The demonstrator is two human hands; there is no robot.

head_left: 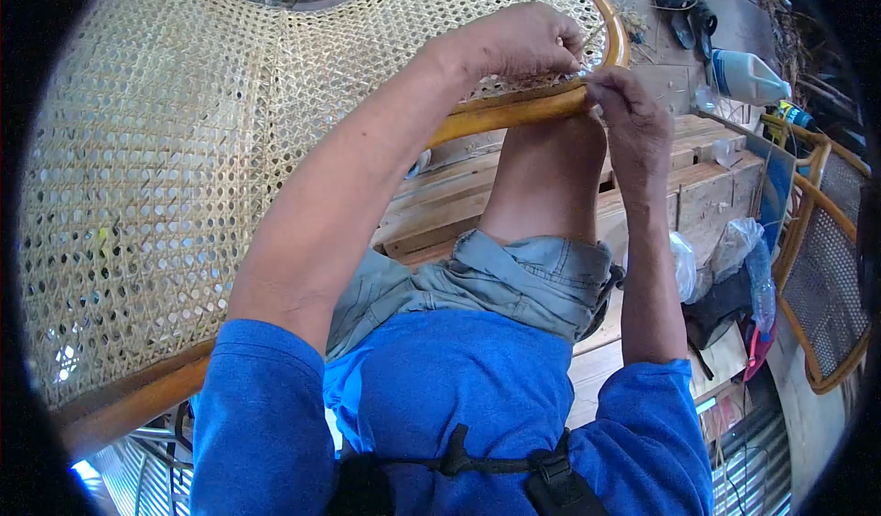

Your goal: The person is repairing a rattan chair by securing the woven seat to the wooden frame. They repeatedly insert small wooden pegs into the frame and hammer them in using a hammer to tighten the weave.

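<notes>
Your left hand [537, 43] was at the inner edge of the woven cane panel [330, 48], fingers curled; whether they pinched a strand could not be told. Your right hand [635, 112] was bent against the wooden rail [518, 112], its grip unconfirmed. The rail crossed above your bare leg [546, 185], bordering the panel.

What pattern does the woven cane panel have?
The woven cane panel has a pale, open lattice, best seen in the head view.
</notes>
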